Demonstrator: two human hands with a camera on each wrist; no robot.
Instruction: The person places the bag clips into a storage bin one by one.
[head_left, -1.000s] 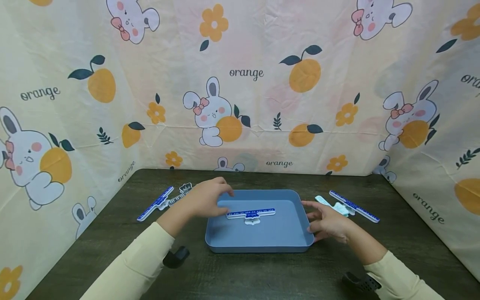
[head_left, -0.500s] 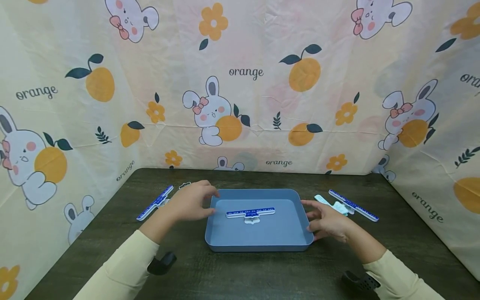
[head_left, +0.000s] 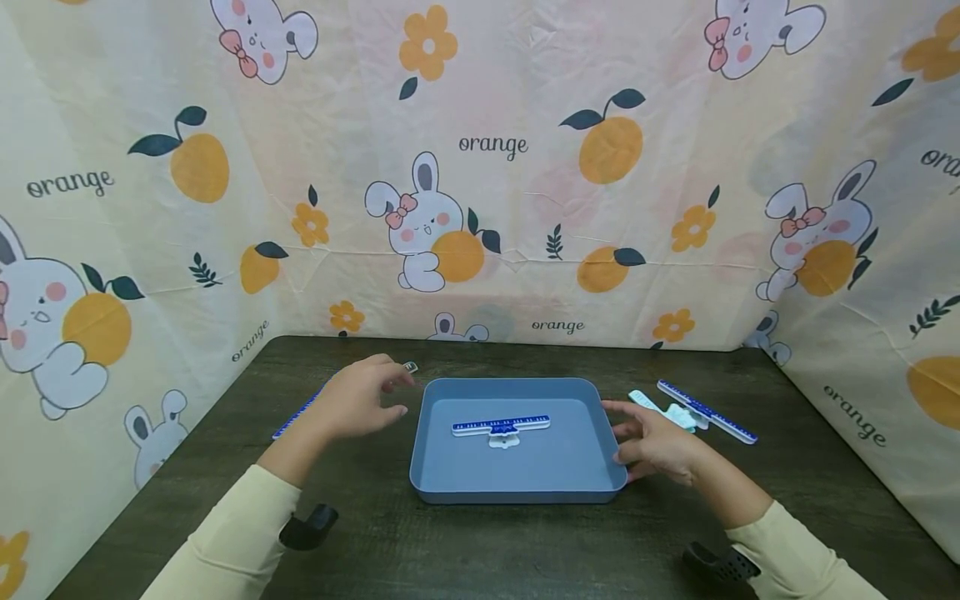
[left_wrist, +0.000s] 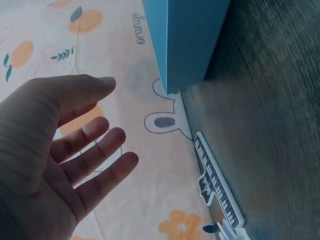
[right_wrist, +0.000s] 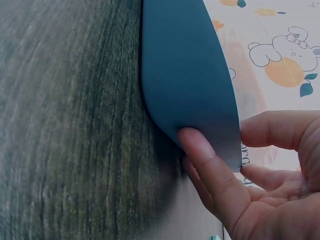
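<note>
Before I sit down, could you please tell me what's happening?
Someone's right hand holds the right end of a blue tray, while their left hand hovers off its left side, holding nothing. One blue clip lies in the tray. On the table, a mint clip and a second blue clip lie to the right, with other clips to the left.

"orange" across the patterned cloth [head_left: 525,200]

You see a tray [head_left: 517,497] of smooth, matt plastic; the clip [head_left: 501,427] in it looks like smooth plastic. Your worktop [head_left: 480,546] shows rough-looking wood grain; the backdrop [head_left: 525,200] is creased, matt cloth; your sleeves [head_left: 232,529], matt cloth.
</note>
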